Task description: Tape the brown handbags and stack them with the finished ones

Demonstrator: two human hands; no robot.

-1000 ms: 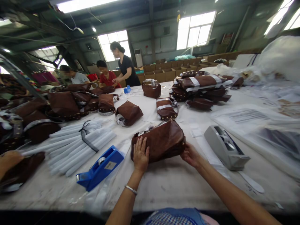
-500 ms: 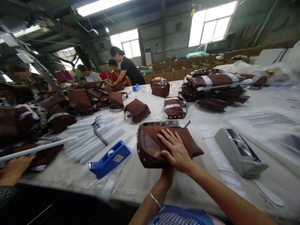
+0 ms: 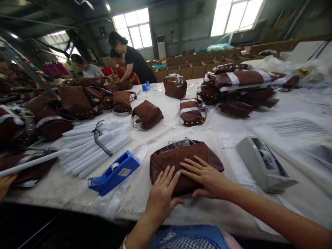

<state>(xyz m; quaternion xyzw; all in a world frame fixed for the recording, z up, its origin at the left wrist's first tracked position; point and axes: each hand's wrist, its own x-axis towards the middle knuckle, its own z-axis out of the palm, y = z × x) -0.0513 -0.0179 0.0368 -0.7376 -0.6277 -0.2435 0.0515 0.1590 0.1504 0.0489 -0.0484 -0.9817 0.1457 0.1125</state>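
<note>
A brown leather handbag point(image 3: 178, 157) lies on the white-covered table in front of me, its top side turned away from me with clear plastic showing there. My left hand point(image 3: 162, 192) rests on the bag's near left part, fingers stretched out and thumb apart. Beside it my right hand point(image 3: 207, 174) lies flat on the near right part, its fingers spread. Both palms face the bag and neither hand grips it. The bag's underside is hidden.
Left of the bag are a blue tape dispenser point(image 3: 115, 173) and a bundle of white tubes point(image 3: 95, 145). A grey tape dispenser point(image 3: 264, 166) stands right. More brown bags point(image 3: 147, 114) sit behind and in piles. A co-worker's hand point(image 3: 6, 183) is at far left; other people point(image 3: 137, 65) work behind.
My left hand has come out from beneath the handbag and now lies on its near side. My right hand has shifted slightly down and right. The bag has tipped and sits a little lower.
</note>
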